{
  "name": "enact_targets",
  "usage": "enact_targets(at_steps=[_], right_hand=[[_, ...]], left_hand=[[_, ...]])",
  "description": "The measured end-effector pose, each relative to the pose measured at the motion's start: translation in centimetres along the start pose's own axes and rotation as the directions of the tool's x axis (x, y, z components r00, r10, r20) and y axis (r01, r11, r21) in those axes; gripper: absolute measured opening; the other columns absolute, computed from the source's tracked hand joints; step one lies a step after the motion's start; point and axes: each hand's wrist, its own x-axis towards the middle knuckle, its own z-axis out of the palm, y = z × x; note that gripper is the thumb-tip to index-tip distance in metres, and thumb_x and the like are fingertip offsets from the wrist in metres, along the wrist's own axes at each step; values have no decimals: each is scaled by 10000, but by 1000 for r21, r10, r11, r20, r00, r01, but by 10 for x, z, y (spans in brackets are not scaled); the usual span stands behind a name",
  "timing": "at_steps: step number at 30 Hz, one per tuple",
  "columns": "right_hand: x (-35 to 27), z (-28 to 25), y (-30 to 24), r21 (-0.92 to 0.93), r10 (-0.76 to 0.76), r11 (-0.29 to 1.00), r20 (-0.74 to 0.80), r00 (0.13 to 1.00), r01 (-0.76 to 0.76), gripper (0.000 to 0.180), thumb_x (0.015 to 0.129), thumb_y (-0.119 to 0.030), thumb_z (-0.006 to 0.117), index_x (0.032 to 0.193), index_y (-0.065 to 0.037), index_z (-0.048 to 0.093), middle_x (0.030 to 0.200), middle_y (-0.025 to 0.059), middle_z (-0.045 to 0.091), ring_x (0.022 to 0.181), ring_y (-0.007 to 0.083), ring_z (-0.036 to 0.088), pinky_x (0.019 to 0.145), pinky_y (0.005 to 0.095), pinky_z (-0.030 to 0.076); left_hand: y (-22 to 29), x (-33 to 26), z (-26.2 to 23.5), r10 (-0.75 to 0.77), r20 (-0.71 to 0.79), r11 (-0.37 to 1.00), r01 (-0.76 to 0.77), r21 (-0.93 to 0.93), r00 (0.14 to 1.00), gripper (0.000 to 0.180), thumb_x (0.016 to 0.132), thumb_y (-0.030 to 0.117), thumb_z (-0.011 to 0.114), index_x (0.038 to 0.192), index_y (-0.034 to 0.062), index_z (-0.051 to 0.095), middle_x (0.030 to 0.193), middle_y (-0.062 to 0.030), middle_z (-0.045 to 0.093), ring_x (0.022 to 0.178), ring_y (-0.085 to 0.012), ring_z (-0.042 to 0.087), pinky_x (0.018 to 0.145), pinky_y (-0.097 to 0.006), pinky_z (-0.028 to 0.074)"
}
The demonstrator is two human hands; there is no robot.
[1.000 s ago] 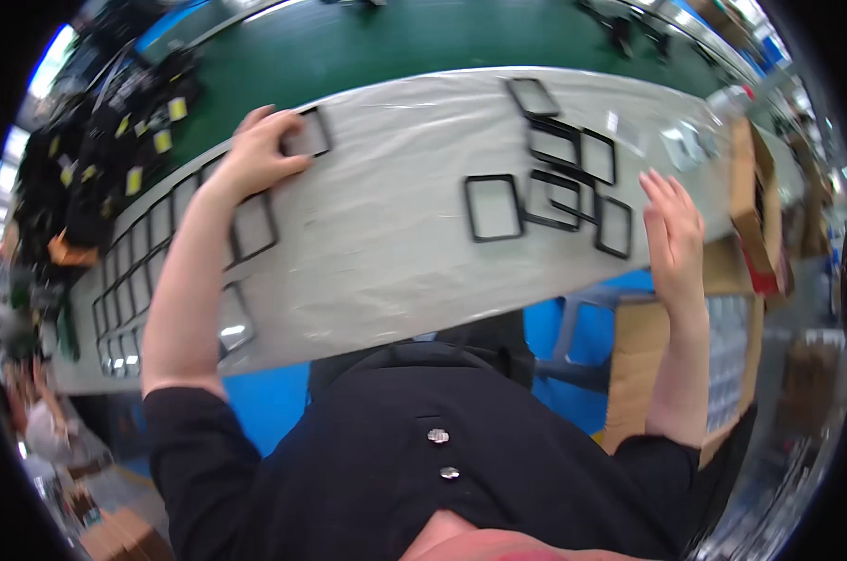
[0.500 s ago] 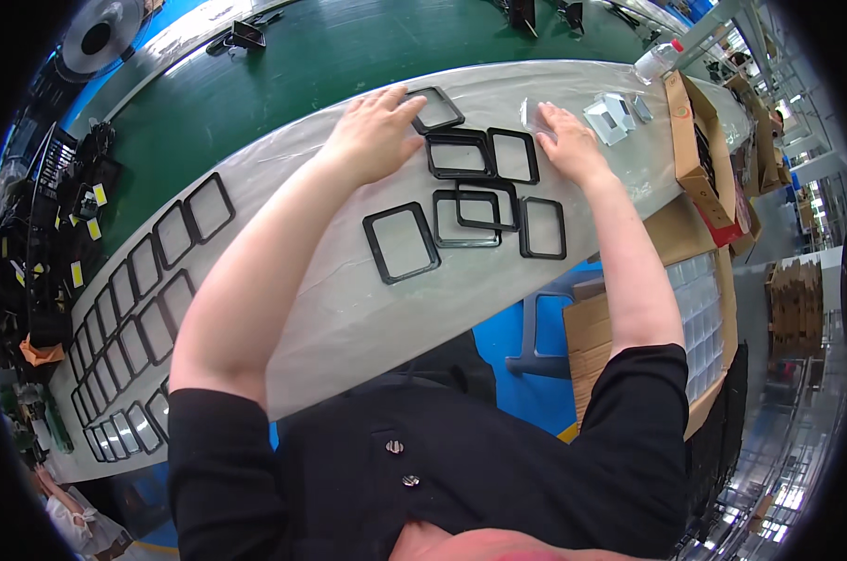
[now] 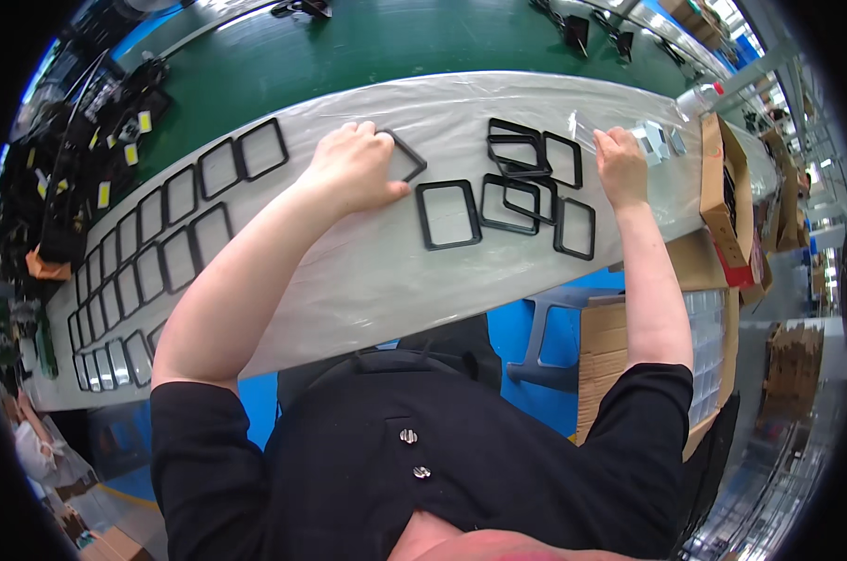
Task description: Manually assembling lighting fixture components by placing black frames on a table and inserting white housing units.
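Note:
Under the fingers of my left hand (image 3: 353,170) is a black rectangular frame (image 3: 409,161), gripped at its left side; the hand hides much of it. My right hand (image 3: 621,166) has its fingers pinched together at a thin clear plastic piece (image 3: 580,129), which sticks out toward the left. Between my hands lies a loose group of similar frames. A single frame (image 3: 448,214) is at the group's left, and two overlapping frames (image 3: 517,204) sit beside it. Farther back is a small stack of frames (image 3: 517,148), touching or nearly touching another frame (image 3: 564,159).
Rows of black frames (image 3: 182,194) cover the left of the plastic-covered table (image 3: 348,290). Small pale parts (image 3: 651,142), a bottle (image 3: 699,100) and an open cardboard box (image 3: 725,192) are at the right. Below stand a stool (image 3: 540,346) and a carton with clear trays (image 3: 707,341).
My left hand has drawn a frame leftward, away from the group. My right hand's fingers have closed into a pinch at the clear plastic. The whole view has shifted.

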Motion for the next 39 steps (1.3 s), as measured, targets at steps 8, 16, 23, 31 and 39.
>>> enact_targets(at_steps=[8,16,23,31,39], right_hand=[[27,-74,-97,868,369,261,314,875,-422,203,900,-122,627,1092,-54,624,880,36,666,717,93,591,619,243,449],[18,-153,-256,765,-210,-242,560,802,-597,384,861,-76,667,1197,15,504,854,21,607,747,58,569,629,207,426],[11,-167,-278,707,-313,-321,549,775,-630,540,859,-98,685,1313,-4,407,936,36,573,835,83,580,750,224,470],[21,-160,-284,579,-516,-294,573,637,-760,645,830,-89,719,1362,-2,364,840,42,616,764,97,590,707,230,484],[28,-159,-285,659,-485,-248,550,680,-710,665,829,-92,708,1381,-5,347,820,22,622,754,64,569,681,203,452]], left_hand=[[-5,-85,-34,-166,-216,837,22,-546,962,760,689,194,704,1367,143,364,1272,-169,445,1131,-307,523,958,-405,473],[9,-157,11,-112,-534,378,-461,-803,838,1055,623,52,841,1423,98,155,1342,-109,279,1293,-269,427,1038,-420,445],[0,-184,10,-60,-649,321,-601,-732,758,1145,595,98,881,1432,113,101,1338,-160,286,1290,-328,438,1027,-425,452],[-11,-187,16,-32,-649,342,-602,-721,760,1280,544,117,926,1481,117,54,1358,-223,340,1239,-275,478,1043,-372,442],[-12,-187,14,-29,-625,377,-570,-730,780,1293,535,116,928,1488,108,53,1359,-226,341,1229,-278,483,1034,-371,448]])
